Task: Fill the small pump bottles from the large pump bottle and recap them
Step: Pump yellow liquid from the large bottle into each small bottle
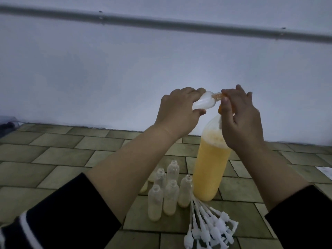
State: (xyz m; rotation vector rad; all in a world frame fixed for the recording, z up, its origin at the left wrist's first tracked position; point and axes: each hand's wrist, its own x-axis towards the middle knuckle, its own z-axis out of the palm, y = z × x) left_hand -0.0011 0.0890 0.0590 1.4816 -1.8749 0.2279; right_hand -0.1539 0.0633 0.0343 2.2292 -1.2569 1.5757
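A left hand grips a small clear bottle, fingers curled round its body, and holds it tipped sideways with its mouth against the orange nozzle atop the large bottle. The right hand sits over that pump head, fingers bent round it and the thumb pointing down its near side. The large bottle stands upright on a tiled floor, mostly full of yellow-orange liquid. Just left of its base stands a cluster of uncapped small bottles, several with a pale layer at the bottom. In front of its base lies a fanned heap of white pump caps, tubes pointing toward it. Behind it rises a pale wall.
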